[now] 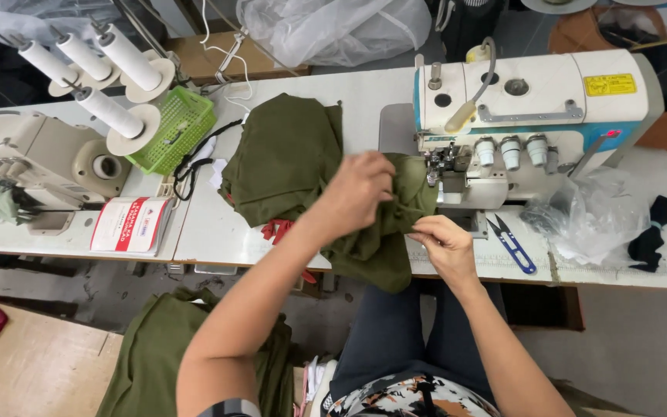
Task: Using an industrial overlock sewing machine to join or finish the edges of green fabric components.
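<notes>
My left hand (360, 189) is clenched on the olive cloth (372, 239), bunching a fold of it just left of the needle area. Right hand (445, 243) pinches the cloth's edge btwn thumb & fingers, a bit nearer to me, at the front of the bench (619, 274). Both hands grasp the same piece; it sits in front of the white serger (534, 116) and droops over the bench edge toward my lap.

More olive cloth lies in a heap (283, 158) on the bench to the left, touching the piece I hold. Something red (278, 228) peeks out under that heap's near edge; can't tell what it is.

Blue-handled snips (512, 243) lie on the bench just right of my right hand, apart from it. Further right, crumpled clear plastic (592, 220), then a black scrap (654, 232).

Far left: a second, beige machine (40, 166), four white thread cones (110, 112) above it, a green basket (179, 127) beside the cones, and a red & white booklet (131, 225) at the bench front. A big clear bag (333, 27) sits at the back.

On the floor left of my legs, another olive pile (156, 363) rests against a cardboard box (36, 371).
</notes>
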